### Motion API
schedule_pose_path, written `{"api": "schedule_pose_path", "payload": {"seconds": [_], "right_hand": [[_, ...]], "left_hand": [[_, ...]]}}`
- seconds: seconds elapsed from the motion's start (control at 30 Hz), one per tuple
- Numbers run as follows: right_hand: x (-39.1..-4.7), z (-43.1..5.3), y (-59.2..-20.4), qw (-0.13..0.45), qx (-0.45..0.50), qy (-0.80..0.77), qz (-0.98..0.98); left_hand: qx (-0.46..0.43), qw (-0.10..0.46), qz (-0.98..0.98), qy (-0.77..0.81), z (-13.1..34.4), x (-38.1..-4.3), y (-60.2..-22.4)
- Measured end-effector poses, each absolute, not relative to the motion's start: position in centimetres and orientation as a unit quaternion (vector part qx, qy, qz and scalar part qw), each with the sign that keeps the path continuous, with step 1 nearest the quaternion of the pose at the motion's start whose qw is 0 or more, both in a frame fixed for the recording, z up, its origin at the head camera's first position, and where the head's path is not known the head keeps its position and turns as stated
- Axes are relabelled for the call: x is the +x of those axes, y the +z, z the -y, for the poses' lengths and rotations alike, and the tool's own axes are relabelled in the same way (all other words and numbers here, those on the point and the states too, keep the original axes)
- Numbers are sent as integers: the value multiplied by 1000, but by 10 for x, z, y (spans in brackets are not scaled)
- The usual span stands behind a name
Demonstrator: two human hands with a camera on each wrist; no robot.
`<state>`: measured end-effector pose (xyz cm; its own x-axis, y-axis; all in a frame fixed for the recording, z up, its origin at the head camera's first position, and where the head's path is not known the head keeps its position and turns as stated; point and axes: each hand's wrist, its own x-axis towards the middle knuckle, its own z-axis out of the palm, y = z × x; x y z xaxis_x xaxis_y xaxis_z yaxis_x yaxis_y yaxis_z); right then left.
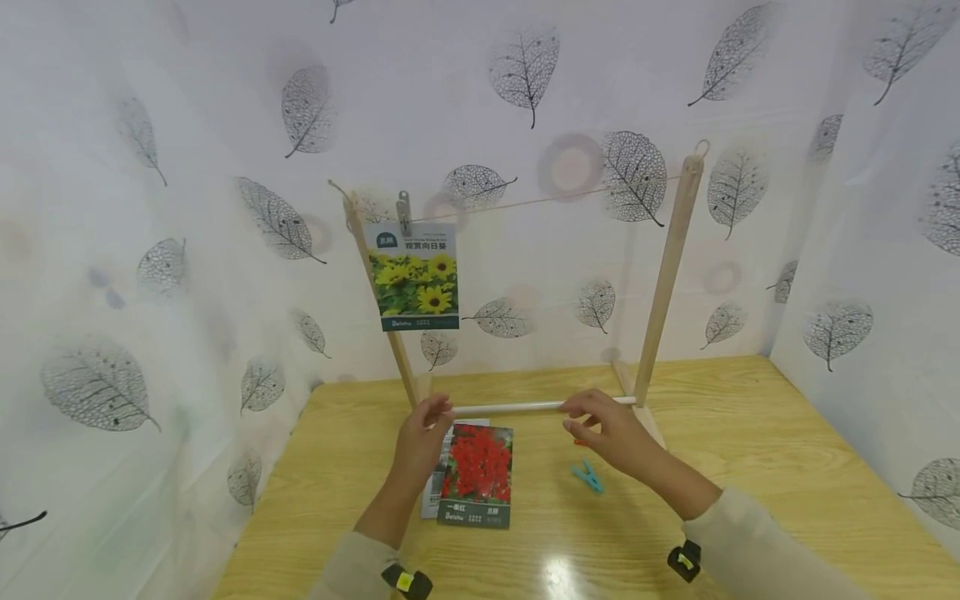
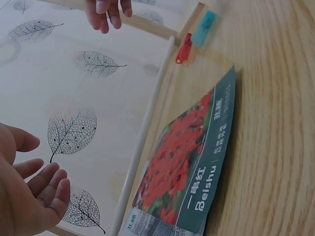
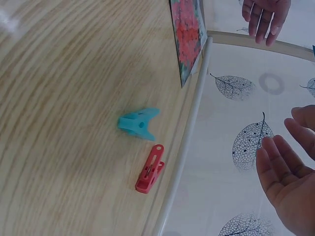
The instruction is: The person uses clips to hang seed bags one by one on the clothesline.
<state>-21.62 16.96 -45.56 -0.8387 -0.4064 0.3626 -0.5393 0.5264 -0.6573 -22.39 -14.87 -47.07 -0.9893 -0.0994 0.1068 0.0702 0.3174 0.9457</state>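
My left hand (image 1: 422, 437) hovers above the table at the left, fingers loosely bent with nothing between them. Opposite it, my right hand (image 1: 611, 433) is raised too; its relaxed fingers (image 3: 278, 169) are bare in the right wrist view. Between and below them lies a seed packet with red flowers (image 1: 480, 471), on top of another packet (image 1: 431, 492) that is mostly hidden. A blue clothespin (image 1: 588, 477) and a red clothespin (image 3: 150, 169) lie under my right hand. A sunflower seed packet (image 1: 415, 279) hangs from a string (image 1: 525, 202), held by a clip (image 1: 404, 212).
Two wooden posts (image 1: 670, 279) stand behind the hands, with the string tied between their tops. Low between them runs a white rod (image 1: 510, 408). Leaf-printed sheeting (image 1: 525, 83) encloses the back and sides of the wooden table (image 1: 750, 467).
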Motion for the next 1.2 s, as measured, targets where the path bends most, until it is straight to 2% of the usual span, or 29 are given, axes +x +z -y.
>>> {"api": "schedule_pose_path", "payload": {"seconds": [0.17, 0.47, 0.63, 0.87, 1.2], "right_hand": [[-215, -172, -461, 88, 288, 389, 871], [-214, -175, -469, 29, 273, 381, 883], [-212, -177, -474, 17, 272, 384, 882], [-209, -182, -480, -3, 265, 360, 895], [-207, -186, -487, -49, 246, 350, 903]], "left_hand": [[7, 66, 815, -576, 150, -224, -478], [22, 36, 819, -572, 151, -222, -485], [7, 40, 818, -574, 153, -223, -492], [-6, 18, 828, -560, 154, -222, -501], [9, 7, 839, -544, 153, -219, -512]]}}
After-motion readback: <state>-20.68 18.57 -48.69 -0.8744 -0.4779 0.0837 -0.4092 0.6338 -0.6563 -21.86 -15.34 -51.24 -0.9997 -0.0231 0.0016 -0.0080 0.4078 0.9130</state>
